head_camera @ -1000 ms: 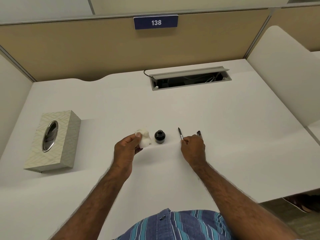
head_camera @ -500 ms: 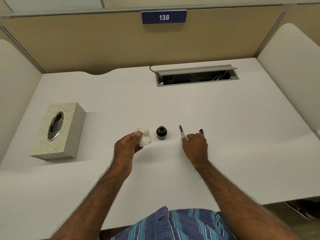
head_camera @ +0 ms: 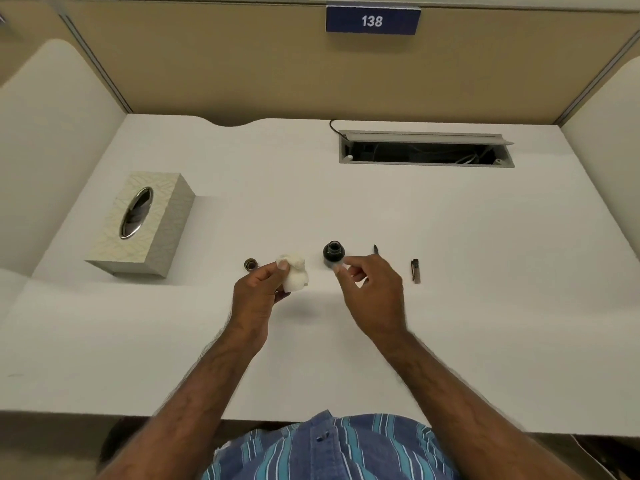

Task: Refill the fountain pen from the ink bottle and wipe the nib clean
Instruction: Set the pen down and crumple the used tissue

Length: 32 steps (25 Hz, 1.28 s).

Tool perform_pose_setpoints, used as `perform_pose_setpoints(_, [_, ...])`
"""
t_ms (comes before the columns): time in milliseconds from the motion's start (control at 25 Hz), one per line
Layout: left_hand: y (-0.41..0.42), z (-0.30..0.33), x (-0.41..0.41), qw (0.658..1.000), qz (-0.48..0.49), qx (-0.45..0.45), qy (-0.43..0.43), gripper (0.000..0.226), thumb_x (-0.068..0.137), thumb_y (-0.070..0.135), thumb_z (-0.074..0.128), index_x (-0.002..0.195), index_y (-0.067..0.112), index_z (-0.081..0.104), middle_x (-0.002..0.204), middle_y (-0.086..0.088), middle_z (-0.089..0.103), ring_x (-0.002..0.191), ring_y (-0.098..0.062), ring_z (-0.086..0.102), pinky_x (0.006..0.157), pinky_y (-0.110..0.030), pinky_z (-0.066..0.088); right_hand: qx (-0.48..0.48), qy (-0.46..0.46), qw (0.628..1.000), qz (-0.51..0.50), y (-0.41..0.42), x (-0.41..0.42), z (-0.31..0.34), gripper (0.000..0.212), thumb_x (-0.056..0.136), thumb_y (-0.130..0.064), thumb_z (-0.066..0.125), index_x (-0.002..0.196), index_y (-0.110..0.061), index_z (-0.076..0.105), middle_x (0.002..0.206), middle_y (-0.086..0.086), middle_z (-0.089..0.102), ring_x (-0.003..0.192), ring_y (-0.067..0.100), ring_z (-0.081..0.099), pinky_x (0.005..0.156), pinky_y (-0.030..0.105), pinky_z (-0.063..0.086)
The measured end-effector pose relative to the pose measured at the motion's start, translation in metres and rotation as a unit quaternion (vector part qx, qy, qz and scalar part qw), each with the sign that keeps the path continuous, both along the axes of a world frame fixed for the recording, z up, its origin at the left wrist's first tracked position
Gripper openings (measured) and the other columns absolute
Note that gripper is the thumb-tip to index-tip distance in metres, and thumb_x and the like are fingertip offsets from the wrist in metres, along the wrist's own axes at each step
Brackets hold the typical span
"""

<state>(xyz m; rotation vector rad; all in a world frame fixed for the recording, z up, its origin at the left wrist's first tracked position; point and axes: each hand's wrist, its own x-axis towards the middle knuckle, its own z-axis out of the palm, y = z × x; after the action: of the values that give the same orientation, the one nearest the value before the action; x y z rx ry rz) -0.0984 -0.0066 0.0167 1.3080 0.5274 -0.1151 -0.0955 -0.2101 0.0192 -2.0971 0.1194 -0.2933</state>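
The small dark ink bottle [head_camera: 333, 251] stands uncapped at the middle of the white desk [head_camera: 485, 306]. Its cap [head_camera: 250, 264] lies to the left. My left hand [head_camera: 258, 296] grips a crumpled white tissue [head_camera: 295, 276] just left of the bottle. My right hand [head_camera: 374, 292] hovers at the bottle's near right side, fingers apart, thumb and forefinger close to the glass. Only the fountain pen's nib end [head_camera: 375, 249] shows above my right hand; the rest is hidden behind it. The pen cap [head_camera: 415, 270] lies further right.
A patterned tissue box [head_camera: 145, 226] sits at the left. An open cable tray [head_camera: 426, 152] is set into the desk's far side. Beige partition walls close off the back and both sides.
My right hand has shifted left from the pen to the ink bottle, and its fingers have spread. The bottle cap now shows left of the tissue. The view has swung left.
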Motion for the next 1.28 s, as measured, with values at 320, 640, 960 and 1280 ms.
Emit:
perform_pose_setpoints(320, [0.005, 0.0, -0.037, 0.997, 0.057, 0.037, -0.029, 0.012, 0.091, 0.028, 0.08, 0.088, 0.017, 0.085, 0.098, -0.012, 0.083, 0.092, -0.022, 0.074, 0.092, -0.039, 0.061, 0.079, 0.106, 0.969, 0.211, 0.047, -0.003, 0.017, 0.047, 0.084, -0.049, 0.088, 0.121, -0.022, 0.078, 0.094, -0.012, 0.074, 0.082, -0.004, 0.068, 0.072, 0.008, 0.051])
perform_pose_setpoints(640, [0.056, 0.002, -0.073, 0.991, 0.127, 0.031, -0.036, 0.014, 0.087, 0.025, 0.084, 0.098, 0.017, 0.086, 0.102, -0.008, 0.084, 0.103, -0.03, 0.078, 0.098, -0.046, 0.061, 0.112, 0.177, 0.937, 0.279, 0.105, -0.003, 0.026, 0.02, 0.088, -0.034, 0.089, 0.095, -0.016, 0.083, 0.083, 0.0, 0.08, 0.067, 0.025, 0.073, 0.064, 0.035, 0.063])
perform_pose_setpoints(960, [0.142, 0.003, -0.123, 0.977, 0.205, 0.051, -0.016, 0.016, 0.075, 0.034, 0.091, 0.087, 0.023, 0.087, 0.093, -0.002, 0.084, 0.095, -0.02, 0.079, 0.091, -0.04, 0.061, 0.108, 0.182, 0.92, 0.328, 0.204, -0.035, 0.032, 0.016, 0.087, -0.024, 0.09, 0.097, -0.012, 0.086, 0.086, -0.003, 0.083, 0.071, 0.005, 0.075, 0.058, 0.015, 0.056])
perform_pose_setpoints(1280, [0.225, -0.009, -0.185, 0.949, 0.286, 0.119, 0.046, 0.022, 0.069, 0.041, 0.096, 0.075, 0.024, 0.084, 0.078, 0.005, 0.082, 0.069, 0.001, 0.073, 0.072, -0.022, 0.053, 0.093, 0.202, 0.898, 0.379, 0.299, -0.082, 0.026, 0.012, 0.089, -0.018, 0.088, 0.099, -0.011, 0.086, 0.091, -0.001, 0.082, 0.08, 0.018, 0.078, 0.059, 0.02, 0.06])
